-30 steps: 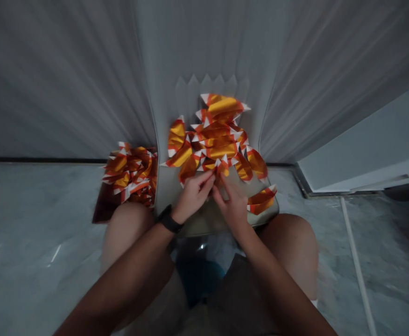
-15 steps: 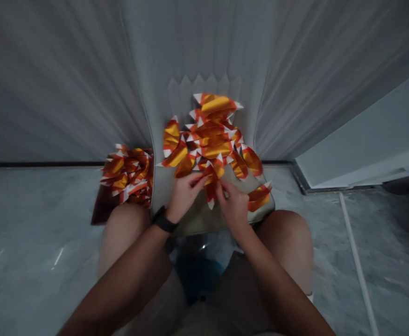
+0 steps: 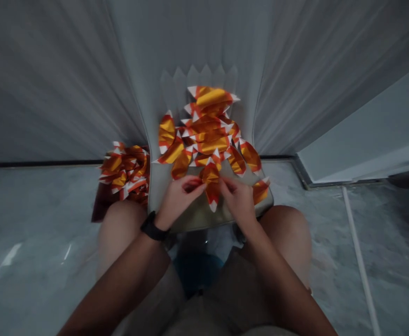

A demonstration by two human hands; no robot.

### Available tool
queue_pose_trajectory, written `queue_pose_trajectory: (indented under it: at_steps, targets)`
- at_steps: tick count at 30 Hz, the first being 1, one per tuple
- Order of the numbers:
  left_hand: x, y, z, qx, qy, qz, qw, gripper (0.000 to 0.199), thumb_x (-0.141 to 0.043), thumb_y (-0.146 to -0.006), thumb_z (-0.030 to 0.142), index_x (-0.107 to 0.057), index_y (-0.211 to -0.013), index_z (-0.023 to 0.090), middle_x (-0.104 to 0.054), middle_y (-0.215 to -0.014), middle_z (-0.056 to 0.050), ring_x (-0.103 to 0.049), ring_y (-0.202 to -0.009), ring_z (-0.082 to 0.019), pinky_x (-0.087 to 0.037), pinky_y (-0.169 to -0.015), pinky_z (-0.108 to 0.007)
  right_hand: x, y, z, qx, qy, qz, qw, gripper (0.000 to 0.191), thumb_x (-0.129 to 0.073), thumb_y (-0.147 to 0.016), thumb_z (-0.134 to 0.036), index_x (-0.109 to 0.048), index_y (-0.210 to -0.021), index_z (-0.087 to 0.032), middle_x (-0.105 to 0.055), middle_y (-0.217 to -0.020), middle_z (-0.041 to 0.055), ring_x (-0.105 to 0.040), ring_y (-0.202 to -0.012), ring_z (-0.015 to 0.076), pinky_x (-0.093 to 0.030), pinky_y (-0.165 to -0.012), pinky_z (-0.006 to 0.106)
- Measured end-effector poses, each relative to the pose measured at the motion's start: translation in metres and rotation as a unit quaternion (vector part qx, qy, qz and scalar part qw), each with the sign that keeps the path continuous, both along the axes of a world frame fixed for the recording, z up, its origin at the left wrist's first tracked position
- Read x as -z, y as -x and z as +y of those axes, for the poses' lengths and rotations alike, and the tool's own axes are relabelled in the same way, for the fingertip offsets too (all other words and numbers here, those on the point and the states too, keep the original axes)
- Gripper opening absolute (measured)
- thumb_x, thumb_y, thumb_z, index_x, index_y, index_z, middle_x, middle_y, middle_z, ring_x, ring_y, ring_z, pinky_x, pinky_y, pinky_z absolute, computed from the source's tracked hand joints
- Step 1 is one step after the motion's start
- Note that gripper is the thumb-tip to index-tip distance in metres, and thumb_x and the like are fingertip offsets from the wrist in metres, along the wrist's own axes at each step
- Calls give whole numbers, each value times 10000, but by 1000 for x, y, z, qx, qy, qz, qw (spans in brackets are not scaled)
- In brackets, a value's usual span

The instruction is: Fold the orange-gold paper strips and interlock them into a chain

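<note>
- Progress looks mid-way to me, no better read than that: one foil piece (image 3: 211,177) is in the works between my left hand (image 3: 178,193) and my right hand (image 3: 240,201), so I'd call that one unfinished.
- Around it there's a whole cluster (image 3: 209,140) of similar gold-and-orange pieces with white tips, spread over the pale seat (image 3: 186,220) and overlapping a lot. Can't tell which are done and which aren't, they look too alike from up here.
- Off to my left, a dark red box (image 3: 101,205) has a jumbled heap (image 3: 129,170) of the same stuff. Finished or waiting, honestly no clue, the view doesn't settle it.
- One stray piece (image 3: 261,190) lies near the seat's right edge, partly hidden behind my right hand. Touching it or not? Can't say.
- Now the piece I've got: it's right at my fingertips, just on my side of the cluster, pointing roughly toward me with a white tip hanging below my fingers. Its far end overlaps the cluster in view, contact unclear.
- Left thumb and index are nearly closed, pinching its left edge, with a small loop of space behind them.
- Right thumb and fingers are also pinched in tight, at its right edge. Exact grip's a bit blurry, sorry.
</note>
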State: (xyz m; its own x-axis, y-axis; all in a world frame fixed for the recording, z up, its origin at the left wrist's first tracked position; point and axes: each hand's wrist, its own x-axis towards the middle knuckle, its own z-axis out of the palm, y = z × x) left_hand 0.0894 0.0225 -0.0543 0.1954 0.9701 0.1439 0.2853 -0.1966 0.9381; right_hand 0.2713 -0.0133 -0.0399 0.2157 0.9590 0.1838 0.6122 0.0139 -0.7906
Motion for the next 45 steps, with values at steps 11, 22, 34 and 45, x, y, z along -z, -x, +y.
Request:
queue_pose_trajectory:
  at_steps: [11,22,34,45]
  targets:
    - [2,10,1,105,35,26,993,249,-645,-907,434,-734,-907,202,-763,-861,-37,-741,-725,-189,-606,-640,-278,3,-12,7,-40,-4,-56,998,308,-535,-960,-364,-788,-937,-190,-772,-776,79,-701,-680,223,-487,-651,301]
    - [0,11,0,34,38,-25,998,237,-657,-892,423,-709,-905,192,-725,-784,-20,-676,-641,-146,-564,-557,-245,2,9,-13,-37,-5,-45,998,349,-547,-959,-420,-767,-816,-191,-745,-685,45,-677,-599,171,-439,-585,251]
    - [-3,7,-13,139,78,33,987,310,-584,-938,466,-731,-901,197,-716,-803,-28,-674,-684,-159,-573,-574,-241,2,-3,-8,-60,-6,-126,990,299,-527,-998,-356,-741,-854,-204,-747,-726,58,-678,-641,199,-387,-589,272]
    - [-11,9,-11,132,138,7,982,352,-585,-938,485,-732,-907,167,-718,-772,-32,-684,-709,-153,-585,-590,-219,-4,-13,-7,-87,19,4,996,313,-575,-954,-422,-725,-814,-186,-721,-705,28,-643,-627,158,-427,-600,244]
